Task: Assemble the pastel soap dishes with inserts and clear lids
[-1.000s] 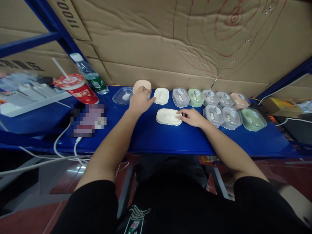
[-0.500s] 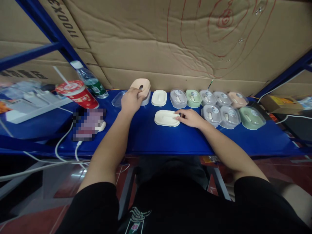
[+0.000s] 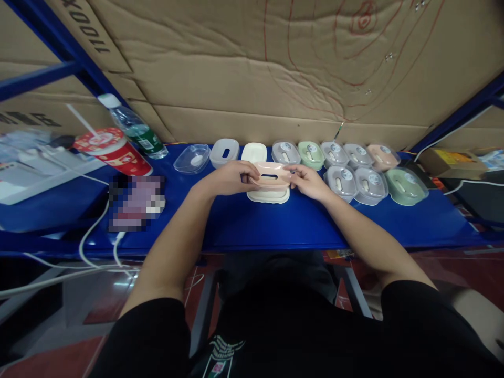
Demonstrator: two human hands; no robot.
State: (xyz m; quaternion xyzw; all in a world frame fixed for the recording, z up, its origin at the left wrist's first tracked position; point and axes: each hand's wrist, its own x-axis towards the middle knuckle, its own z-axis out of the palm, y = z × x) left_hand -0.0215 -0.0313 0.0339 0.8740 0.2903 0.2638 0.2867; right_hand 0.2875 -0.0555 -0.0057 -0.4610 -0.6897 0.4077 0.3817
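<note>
Between my two hands is a pink slotted piece (image 3: 271,169), held just above a cream oval base (image 3: 269,197) on the blue table. My left hand (image 3: 232,178) grips its left end with thumb and fingers. The right end is pinched by my right hand (image 3: 307,181). Behind them lies a cream piece (image 3: 254,153). To the left stand a grey slotted container (image 3: 224,153) and a clear lid (image 3: 192,159).
Several lidded containers, among them a grey one (image 3: 339,184) and a green one (image 3: 407,186), stand at the right. At the left are a red cup (image 3: 125,157), a bottle (image 3: 144,139), a blurred-out item (image 3: 137,203) and white cables (image 3: 84,247).
My left hand has carried the pink piece from the grey container rightward over the cream base. My right hand has let go of the base and taken the pink piece's right end.
</note>
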